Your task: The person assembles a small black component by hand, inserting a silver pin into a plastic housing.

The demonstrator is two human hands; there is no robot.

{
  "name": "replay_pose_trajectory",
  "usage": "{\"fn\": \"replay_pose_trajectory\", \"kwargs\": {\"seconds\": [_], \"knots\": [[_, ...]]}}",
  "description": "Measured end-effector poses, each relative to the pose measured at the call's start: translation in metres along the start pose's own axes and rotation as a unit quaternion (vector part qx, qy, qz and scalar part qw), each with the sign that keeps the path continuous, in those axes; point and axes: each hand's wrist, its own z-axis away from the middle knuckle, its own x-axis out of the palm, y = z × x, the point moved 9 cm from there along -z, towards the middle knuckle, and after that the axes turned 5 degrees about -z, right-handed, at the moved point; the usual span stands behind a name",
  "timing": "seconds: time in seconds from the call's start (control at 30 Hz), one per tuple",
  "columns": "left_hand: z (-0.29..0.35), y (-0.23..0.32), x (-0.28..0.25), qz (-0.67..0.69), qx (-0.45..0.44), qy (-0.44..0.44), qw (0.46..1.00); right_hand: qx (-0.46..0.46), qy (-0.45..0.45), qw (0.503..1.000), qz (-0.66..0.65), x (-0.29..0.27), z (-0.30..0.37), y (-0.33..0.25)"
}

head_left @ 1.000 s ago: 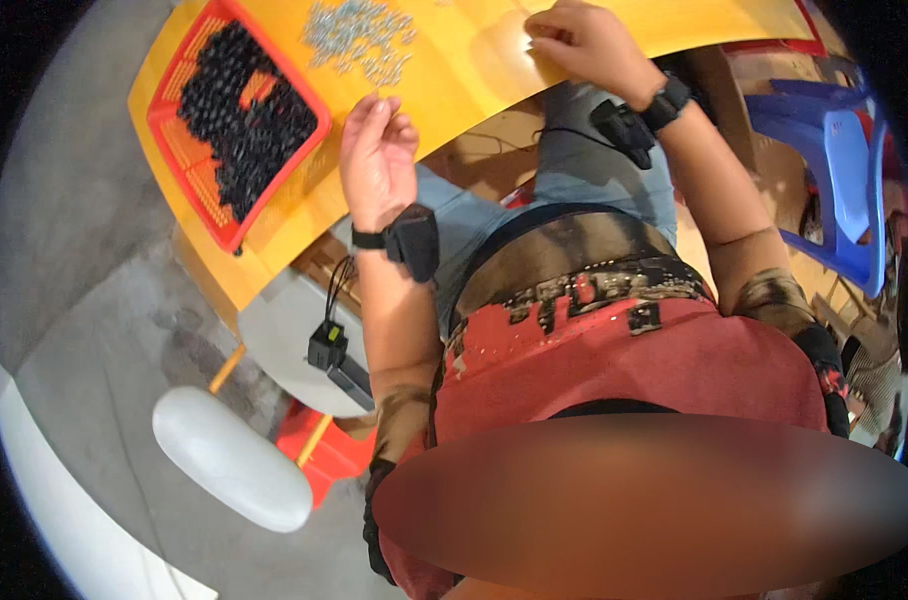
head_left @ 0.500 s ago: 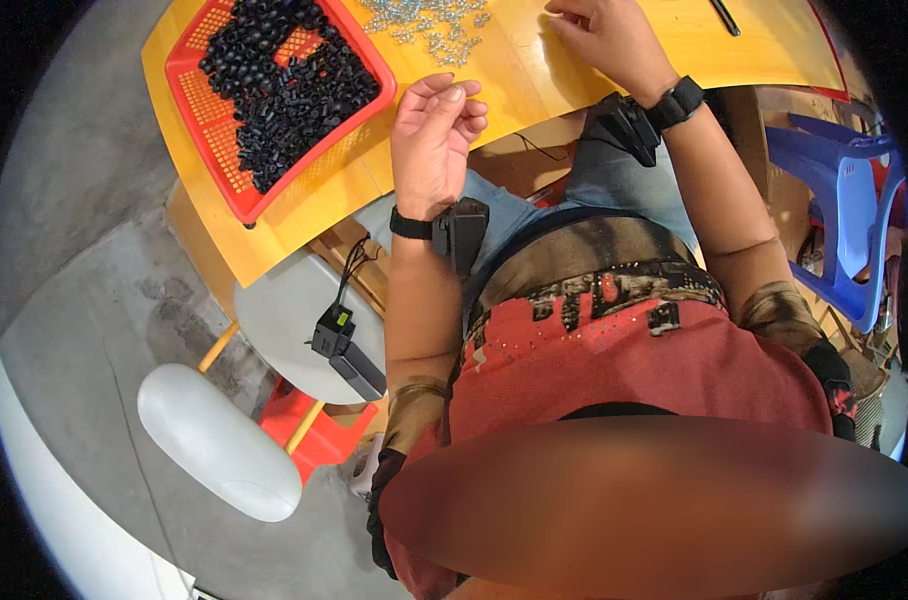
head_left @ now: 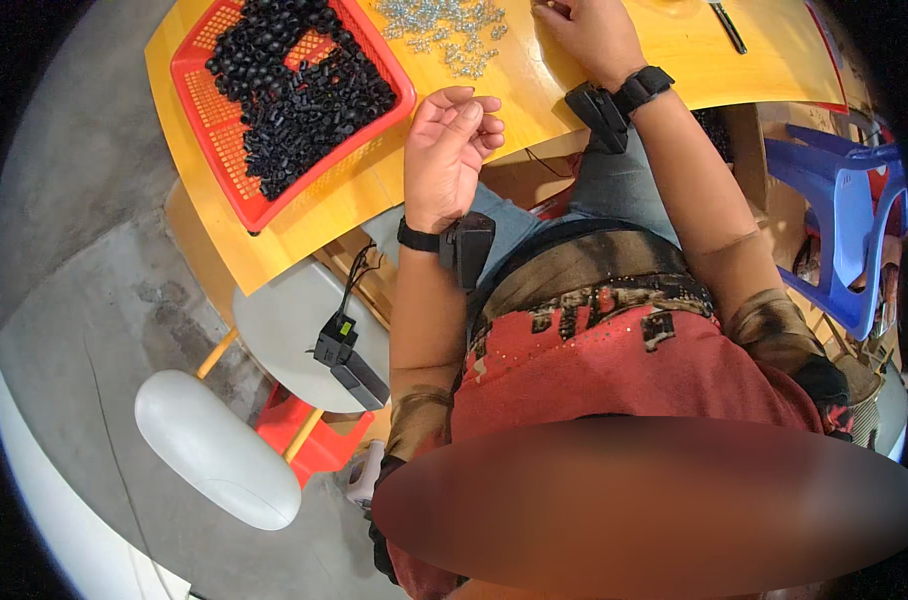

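My left hand is palm up just off the table's front edge, beside the basket. Its fingers are curled and the thumb presses against them; anything in that pinch is too small to make out. My right hand is over the table, palm down, with bent fingers near the top of the view. What its fingertips hold, if anything, is hidden. Between and beyond the hands lies a scatter of small clear, bluish pieces. To the left, a red plastic basket holds many small black parts.
The yellow table has a black pen at its far right. A blue plastic stool stands at right. Below left are a grey chair and a black device with cables on its seat.
The view has shifted slightly, moving the basket and table down and right in the picture. My right hand has moved left, nearer the clear pieces. My left hand keeps its curled pose.
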Motion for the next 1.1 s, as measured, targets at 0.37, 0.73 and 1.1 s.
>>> {"fn": "replay_pose_trajectory", "kwargs": {"seconds": [0.37, 0.73, 1.1], "knots": [[-0.005, -0.001, -0.021, -0.005, 0.018, 0.035, 0.999, 0.031, -0.045, 0.995, -0.088, 0.013, 0.021, 0.016], [0.041, 0.072, -0.025, -0.157, 0.003, 0.021, 0.987, 0.014, -0.144, 0.964, -0.224, 0.053, 0.053, 0.032], [-0.005, 0.259, -0.157, -0.523, -0.049, 0.012, 0.851, 0.015, -0.094, 0.955, -0.280, 0.060, 0.076, 0.017]]}}
